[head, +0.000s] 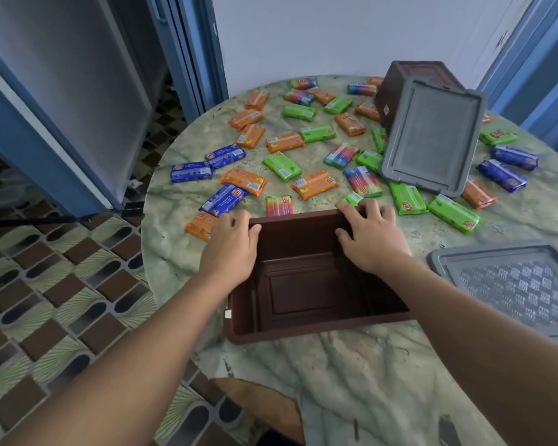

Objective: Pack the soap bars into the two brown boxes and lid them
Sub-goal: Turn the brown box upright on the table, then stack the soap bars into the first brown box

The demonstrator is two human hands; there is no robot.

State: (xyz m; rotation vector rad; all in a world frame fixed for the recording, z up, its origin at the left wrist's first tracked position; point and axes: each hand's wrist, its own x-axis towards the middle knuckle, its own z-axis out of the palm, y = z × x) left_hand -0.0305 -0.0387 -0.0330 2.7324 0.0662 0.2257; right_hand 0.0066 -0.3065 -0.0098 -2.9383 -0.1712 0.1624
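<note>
The fingers of the left hand curl over the far left corner of the near box, thumb on the inner face of the rim, gripping it. The fingers of the right hand lie fairly straight over the far right corner of the same rim, thumb dropped inside the wall; they grip or press it, and carry nothing else.

This box stands open at the near edge of the bench, and its brown floor shows bare: no soap lies in it. Just right of the box a grey lid lies flat. Well beyond the box, at the far right, the second box lies tipped on its side, with a second lid leaning against it.

The soap bars are all loose on the bench beyond the box: orange, green, blue and rainbow wrappers, scattered from just behind its far rim out to the second box. One rainbow bar touches or nearly touches the far rim.

So the packing seems not to have begun: both boxes still need filling, the far one must be righted, and both lids are off.

Each wrapper bears a small red and white logo and lines of print, too small and blurred to read.
</note>
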